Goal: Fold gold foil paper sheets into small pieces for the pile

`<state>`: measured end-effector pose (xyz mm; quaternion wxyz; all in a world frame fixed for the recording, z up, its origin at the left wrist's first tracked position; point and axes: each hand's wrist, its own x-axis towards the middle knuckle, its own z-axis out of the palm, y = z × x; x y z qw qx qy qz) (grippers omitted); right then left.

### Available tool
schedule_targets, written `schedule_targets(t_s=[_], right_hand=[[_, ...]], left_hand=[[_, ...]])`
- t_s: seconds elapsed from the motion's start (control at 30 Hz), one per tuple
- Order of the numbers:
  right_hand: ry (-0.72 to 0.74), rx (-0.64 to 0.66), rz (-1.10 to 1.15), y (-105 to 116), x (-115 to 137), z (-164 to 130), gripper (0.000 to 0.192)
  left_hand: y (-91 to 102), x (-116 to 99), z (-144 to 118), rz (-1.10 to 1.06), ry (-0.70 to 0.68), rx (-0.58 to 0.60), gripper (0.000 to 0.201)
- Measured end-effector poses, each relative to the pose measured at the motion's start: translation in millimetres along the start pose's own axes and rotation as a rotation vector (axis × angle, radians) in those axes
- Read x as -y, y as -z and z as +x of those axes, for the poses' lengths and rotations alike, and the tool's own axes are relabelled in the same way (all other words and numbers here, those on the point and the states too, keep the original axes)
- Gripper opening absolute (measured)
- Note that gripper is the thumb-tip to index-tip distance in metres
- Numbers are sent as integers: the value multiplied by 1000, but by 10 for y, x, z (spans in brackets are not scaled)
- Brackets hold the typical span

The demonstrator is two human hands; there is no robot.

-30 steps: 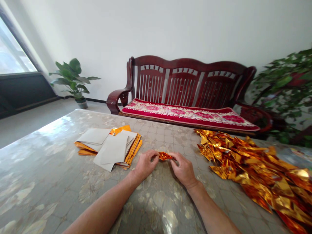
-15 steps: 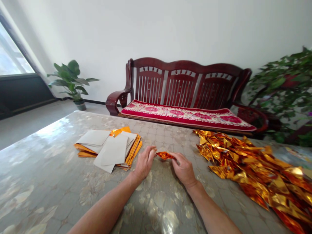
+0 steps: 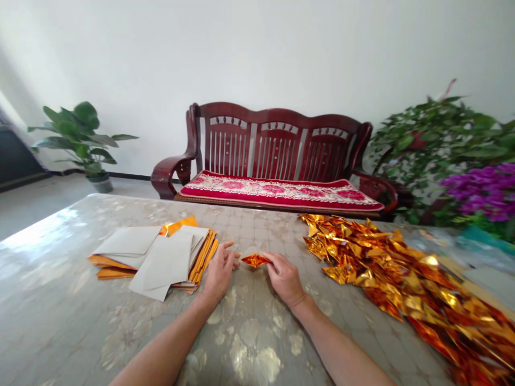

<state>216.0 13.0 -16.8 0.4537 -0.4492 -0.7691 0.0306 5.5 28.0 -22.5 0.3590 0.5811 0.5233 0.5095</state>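
Observation:
Between my hands is a folded gold foil paper ingot (image 3: 255, 260), orange-gold and pointed at both ends. My right hand (image 3: 284, 276) pinches its right tip. My left hand (image 3: 221, 266) is off the ingot, just to its left, with fingers apart and nothing in them. Beside the left hand lie stacks of foil paper sheets (image 3: 167, 262), pale backs up with orange-gold edges showing. To the right of my right hand spreads a large heap of folded gold foil pieces (image 3: 374, 262).
The table (image 3: 257, 348) has a patterned, glossy cover. Beyond it stands a dark red wooden bench (image 3: 277, 145) with a floral seat cover (image 3: 273, 187). Potted plants (image 3: 82, 139) flank it, with purple flowers (image 3: 483, 190) at right. Clear plastic (image 3: 446, 246) lies behind the heap.
My left hand has let go of the ingot's left end and drawn away to the left. The right hand still holds the ingot. The view has turned to the right.

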Motion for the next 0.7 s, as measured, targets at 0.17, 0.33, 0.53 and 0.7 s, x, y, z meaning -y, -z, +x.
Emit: schedule_targets(t_s=[0.17,0.33,0.53,0.7], right_hand=[[-68,-28,19,-2,-13,-15,36],[-176,-117,33,15,-144,21,32],[-255,-203,-7,317,-354,152,28],[-300,-273,-169,1083,-718,109,30]], left_hand=[[0,61,31,54,-5,23,35],[6,38,31,107,-8,69,31],[24,-61,11,146,-21,100,29],[25,-103,9,153,-11,108,30]])
